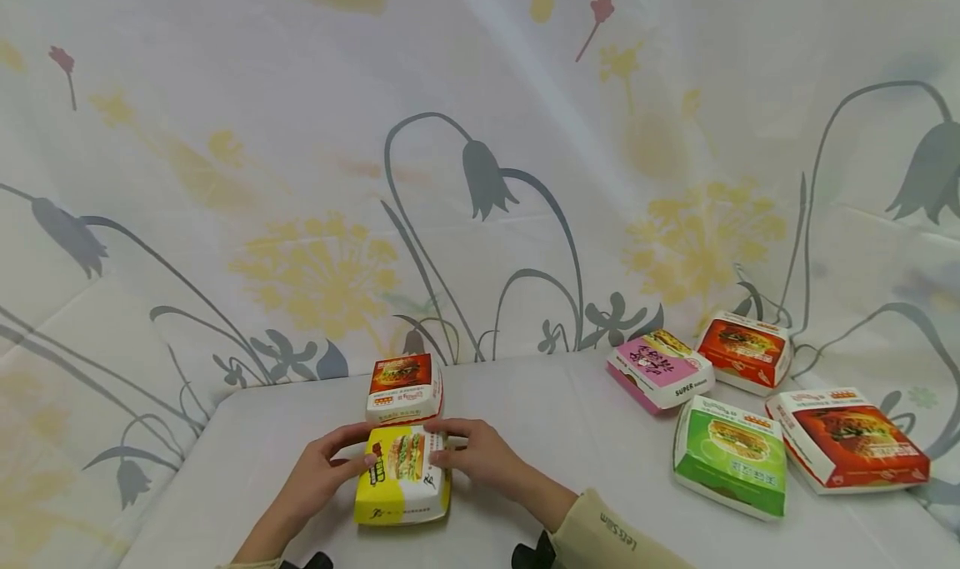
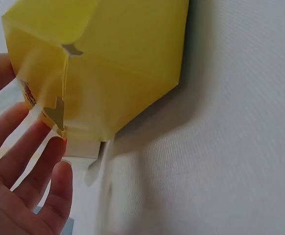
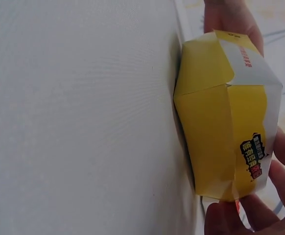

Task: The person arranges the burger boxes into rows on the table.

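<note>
A yellow and white burger box (image 1: 401, 490) with a sandwich picture on its lid lies on the white table before me, its lid closed. My left hand (image 1: 315, 473) holds its left side, the thumb by the lid's edge and the fingers around the far corner. From the right, my right hand (image 1: 487, 461) grips the opposite side, thumb on the lid's edge and index finger at the far corner. In the left wrist view, fingertips meet the yellow cardboard (image 2: 128, 58). Right behind the box stands a red and white burger box (image 1: 405, 386).
On the right of the table (image 1: 555, 419) several more burger boxes sit close together: a pink one (image 1: 660, 365), a red one (image 1: 746, 348), a green one (image 1: 731, 452) and a larger red one (image 1: 855, 440). A flower-patterned curtain (image 1: 480, 69) hangs behind.
</note>
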### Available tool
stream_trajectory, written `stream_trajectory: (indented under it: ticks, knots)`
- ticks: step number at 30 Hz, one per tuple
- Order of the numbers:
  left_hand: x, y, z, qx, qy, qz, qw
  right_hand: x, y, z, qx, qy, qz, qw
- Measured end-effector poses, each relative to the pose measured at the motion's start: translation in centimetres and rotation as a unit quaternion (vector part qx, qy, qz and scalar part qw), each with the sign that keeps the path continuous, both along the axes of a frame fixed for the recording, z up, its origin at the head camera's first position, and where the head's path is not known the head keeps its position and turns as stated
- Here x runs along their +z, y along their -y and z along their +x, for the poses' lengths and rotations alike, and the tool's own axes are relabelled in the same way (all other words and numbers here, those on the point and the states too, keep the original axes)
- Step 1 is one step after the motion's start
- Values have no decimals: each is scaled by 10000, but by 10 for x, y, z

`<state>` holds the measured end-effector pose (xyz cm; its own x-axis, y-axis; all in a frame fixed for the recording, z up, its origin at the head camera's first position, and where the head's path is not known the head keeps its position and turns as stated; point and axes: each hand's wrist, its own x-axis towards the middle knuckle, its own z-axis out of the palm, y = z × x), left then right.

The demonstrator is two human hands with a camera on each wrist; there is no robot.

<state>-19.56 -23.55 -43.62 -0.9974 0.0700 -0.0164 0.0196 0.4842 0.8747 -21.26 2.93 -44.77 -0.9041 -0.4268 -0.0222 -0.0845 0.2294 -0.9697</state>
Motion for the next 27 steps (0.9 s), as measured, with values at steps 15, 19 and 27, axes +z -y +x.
stream_trajectory:
  ticks: [15, 19, 27]
  knots:
    - [5, 12, 25, 180, -32, -124, 9998, 4, 6, 9, -432, -255, 500, 9975]
    - [6, 10, 29, 45, 92, -103, 9999, 7, 7, 13, -482, -378, 575, 9965]
    - [3, 8, 27, -9, 123, -152, 9998, 8, 3, 22, -394, -726, 798, 9934]
